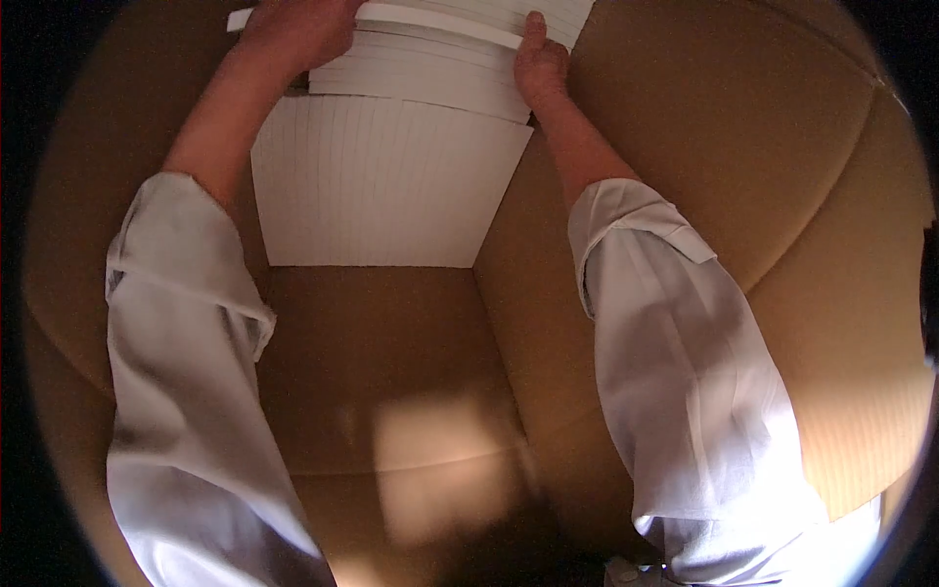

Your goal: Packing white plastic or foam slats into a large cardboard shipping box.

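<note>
Both my arms, in light sleeves rolled at the cuff, reach into a deep cardboard box. At the far end, my left hand (305, 37) is wrapped over a narrow white edge of a flat white panel (445, 22), partly cut off by the top of the view. My right hand (541, 70) grips the same panel's right end, thumb on top. Just below the panel lies a white block with fine lines (421, 73). Nearer stands a wider white block with close parallel lines (381, 186), apparently stacked sheets. The fingers of my left hand are partly hidden.
Brown cardboard walls (743, 147) rise on both sides, close to my forearms. The box's bare cardboard bottom (391, 323) shows between my arms, with a bright patch of light (445, 465) on the cardboard nearer me.
</note>
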